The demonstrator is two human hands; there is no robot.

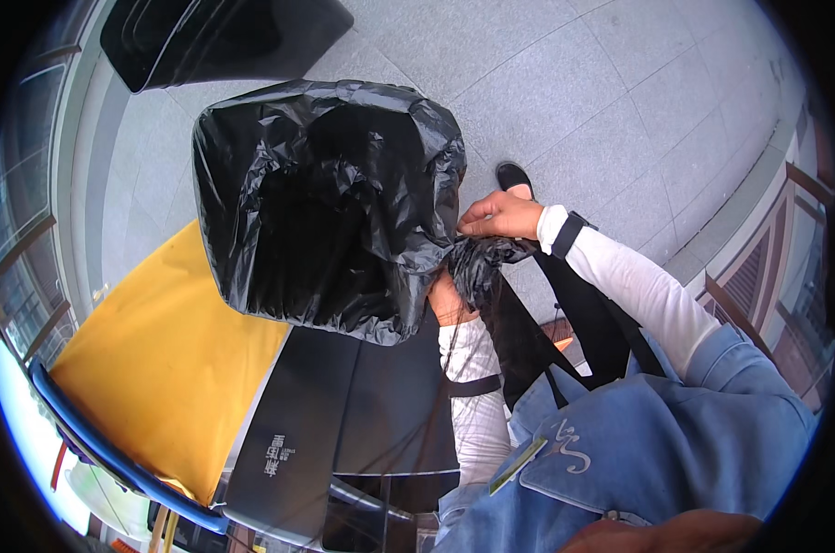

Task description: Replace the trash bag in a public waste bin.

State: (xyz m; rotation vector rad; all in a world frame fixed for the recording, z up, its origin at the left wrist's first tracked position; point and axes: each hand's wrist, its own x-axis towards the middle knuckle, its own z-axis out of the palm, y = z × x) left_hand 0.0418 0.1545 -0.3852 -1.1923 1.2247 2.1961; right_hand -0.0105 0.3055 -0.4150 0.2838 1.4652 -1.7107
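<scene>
A black plastic bin liner (300, 228) is spread open, its edge folded outward around a squarish rim. Whatever supports it underneath is hidden. At the liner's right side, a bunched, twisted part of the plastic (485, 266) sticks out. My left hand (452, 301) grips this bunch from below, its fingers partly covered by the plastic. Just above it, my right hand (504, 216) pinches the liner by its edge, thumb and fingertips together. Inside, the liner shows dark creased folds, and its bottom is too dark to make out.
A glossy black bin part (223, 41) lies on the grey tiled floor (562, 76) at upper left. Below the liner stand a yellow fabric bag (168, 359) with a blue rail (120, 456) and a dark panelled container (293, 422) bearing writing. My shoe (513, 176) shows near my right hand.
</scene>
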